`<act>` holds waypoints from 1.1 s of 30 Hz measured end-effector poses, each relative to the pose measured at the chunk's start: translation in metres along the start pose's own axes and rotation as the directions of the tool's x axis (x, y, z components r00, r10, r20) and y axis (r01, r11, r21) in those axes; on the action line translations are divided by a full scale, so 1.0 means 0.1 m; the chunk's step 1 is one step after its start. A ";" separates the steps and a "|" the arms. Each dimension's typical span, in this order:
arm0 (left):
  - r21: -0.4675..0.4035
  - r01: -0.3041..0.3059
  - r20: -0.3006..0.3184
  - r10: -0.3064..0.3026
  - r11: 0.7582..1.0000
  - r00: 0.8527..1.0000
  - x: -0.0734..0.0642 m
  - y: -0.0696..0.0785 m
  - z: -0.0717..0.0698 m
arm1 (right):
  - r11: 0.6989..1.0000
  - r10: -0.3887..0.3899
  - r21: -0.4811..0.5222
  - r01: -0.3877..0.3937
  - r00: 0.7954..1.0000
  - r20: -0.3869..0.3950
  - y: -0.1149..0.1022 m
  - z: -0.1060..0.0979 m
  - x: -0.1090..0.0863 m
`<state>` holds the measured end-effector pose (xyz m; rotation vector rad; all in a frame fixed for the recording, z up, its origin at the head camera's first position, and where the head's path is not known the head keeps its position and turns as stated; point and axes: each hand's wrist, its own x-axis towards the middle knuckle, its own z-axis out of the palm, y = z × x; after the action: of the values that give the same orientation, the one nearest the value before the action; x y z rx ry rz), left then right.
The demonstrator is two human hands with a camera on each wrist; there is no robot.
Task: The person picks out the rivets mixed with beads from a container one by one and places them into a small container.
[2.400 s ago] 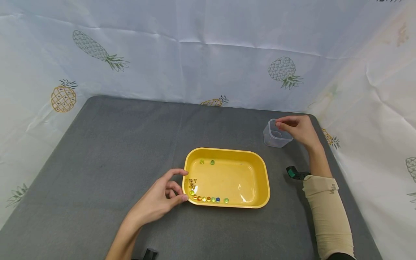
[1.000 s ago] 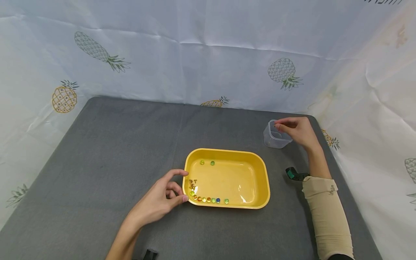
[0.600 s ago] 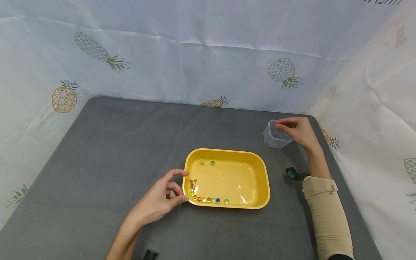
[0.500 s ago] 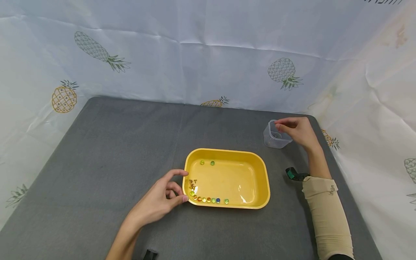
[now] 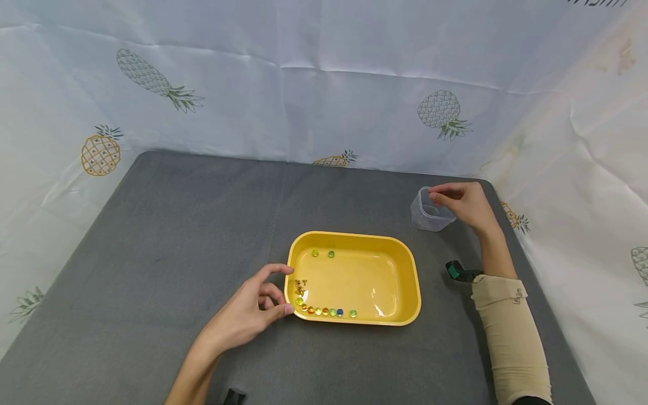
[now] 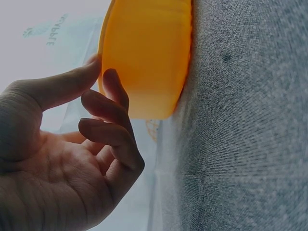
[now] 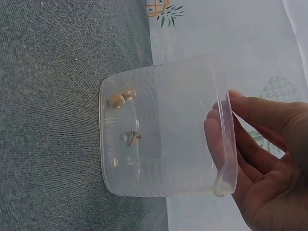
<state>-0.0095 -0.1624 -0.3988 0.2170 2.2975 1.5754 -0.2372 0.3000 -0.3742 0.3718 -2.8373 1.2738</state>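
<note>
My left hand (image 5: 248, 309) grips the left end of the yellow tray (image 5: 354, 235), index finger and thumb on its rim. In the left wrist view, the other fingers curl beside the tray's outer wall (image 6: 149, 57). Marbles (image 5: 325, 310) line the tray's near edge, and two more lie toward the back. Small brass tack-like pieces (image 5: 300, 287) cluster at its left end. Over the clear plastic container (image 5: 427, 221) hovers my right hand (image 5: 468, 205), its fingertips at the opening with nothing visible between them. Inside that container are small round-headed pieces (image 7: 117, 101) and a thin bronze-coloured piece (image 7: 134, 138).
A grey cloth covers the table (image 5: 202, 225), with a pineapple-print white curtain (image 5: 304, 101) behind and at the sides. A black-and-green device (image 5: 458, 271) is at my right wrist, below the container.
A small dark piece between my right fingertips a second ago is gone from them; a speck showed inside the clear container half a second ago. My left hand and the tray have stayed put.
</note>
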 end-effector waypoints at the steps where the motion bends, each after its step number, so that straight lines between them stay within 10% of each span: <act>1: 0.001 0.001 -0.001 -0.001 1.000 1.000 0.00 0.00 0.00 | 1.000 -0.001 0.000 0.001 1.000 0.000 0.00 0.00 0.00; 33: 0.005 -0.005 0.000 0.005 1.000 1.000 0.00 -0.01 0.00 | 0.992 -0.110 -0.068 0.110 0.994 0.004 -0.37 0.01 -0.04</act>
<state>-0.0097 -0.1630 -0.3994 0.2232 2.3028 1.5727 -0.2254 0.2764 -0.3485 0.5180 -2.8082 1.1539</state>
